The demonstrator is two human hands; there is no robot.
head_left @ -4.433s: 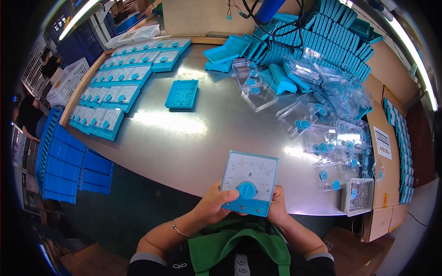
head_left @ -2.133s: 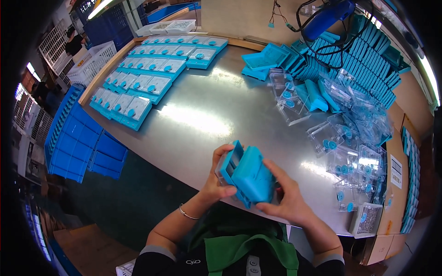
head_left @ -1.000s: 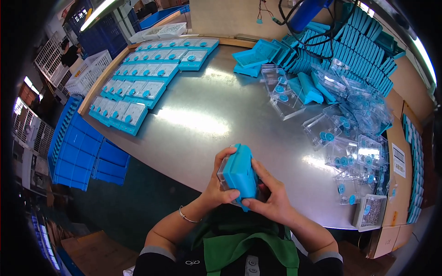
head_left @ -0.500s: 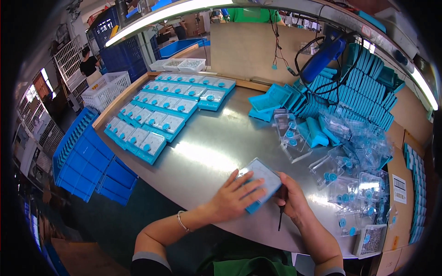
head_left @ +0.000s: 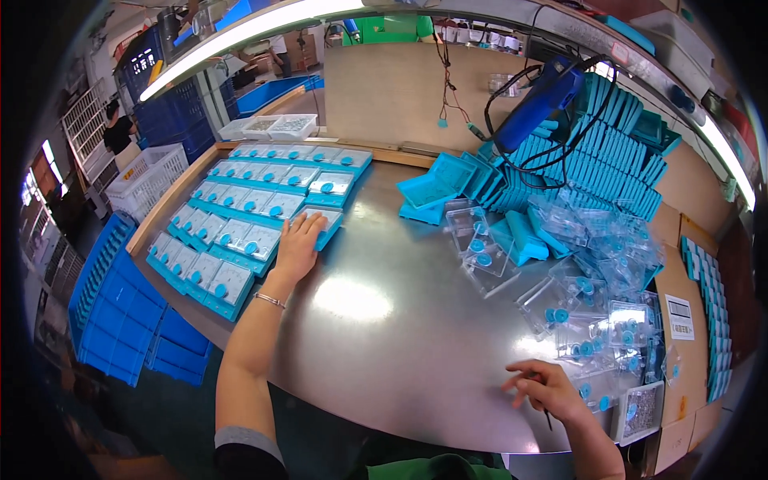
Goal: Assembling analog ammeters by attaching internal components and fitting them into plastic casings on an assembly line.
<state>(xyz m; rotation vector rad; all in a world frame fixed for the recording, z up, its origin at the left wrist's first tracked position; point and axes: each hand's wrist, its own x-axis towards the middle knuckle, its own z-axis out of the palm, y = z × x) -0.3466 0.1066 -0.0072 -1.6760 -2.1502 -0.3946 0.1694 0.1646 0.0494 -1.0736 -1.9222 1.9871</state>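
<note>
Where the left hand (head_left: 298, 244) — grip unclear — partly covers a meter (head_left: 329, 227) at the person's eleven o'clock, level alignment with the neighbouring meters (head_left: 329, 186) suits best, the right hand (head_left: 548, 387) curling round a thin dark tool (head_left: 549, 418) at two o'clock.

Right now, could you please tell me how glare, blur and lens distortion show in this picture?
Head view: a bright glare patch on the bare metal table; head view: the tube light bows across the upper left, and the corners fall dark; head view: the right hand looks slightly blurred.
</note>
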